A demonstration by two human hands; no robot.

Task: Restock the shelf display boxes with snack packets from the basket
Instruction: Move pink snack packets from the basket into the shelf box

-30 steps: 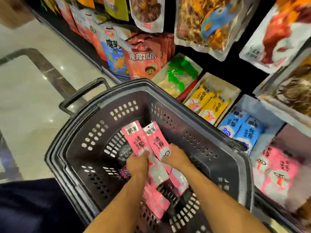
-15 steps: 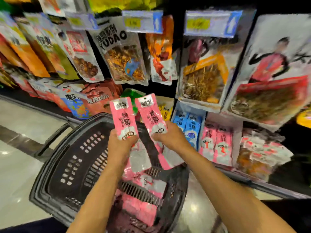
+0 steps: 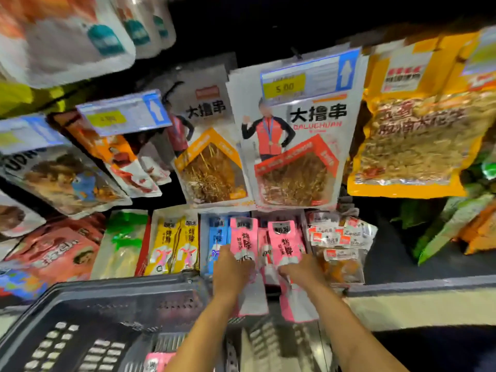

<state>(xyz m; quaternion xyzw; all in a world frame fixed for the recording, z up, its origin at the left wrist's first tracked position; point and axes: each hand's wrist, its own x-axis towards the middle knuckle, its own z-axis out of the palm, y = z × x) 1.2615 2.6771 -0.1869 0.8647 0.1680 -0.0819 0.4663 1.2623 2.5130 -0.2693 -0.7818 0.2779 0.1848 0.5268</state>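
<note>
Head view, left hand [image 3: 233,275], right hand [image 3: 303,272], fingers gripping pink packets [image 3: 243,238], hanging bags [image 3: 292,157] above, basket [image 3: 120,289] below.

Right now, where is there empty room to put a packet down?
Bare: the dark shelf patch between the white-and-red packets and the green bags, and the left part of the basket floor. Crowded: the row from the yellow packets through the blue packets to the pink packets.
</note>
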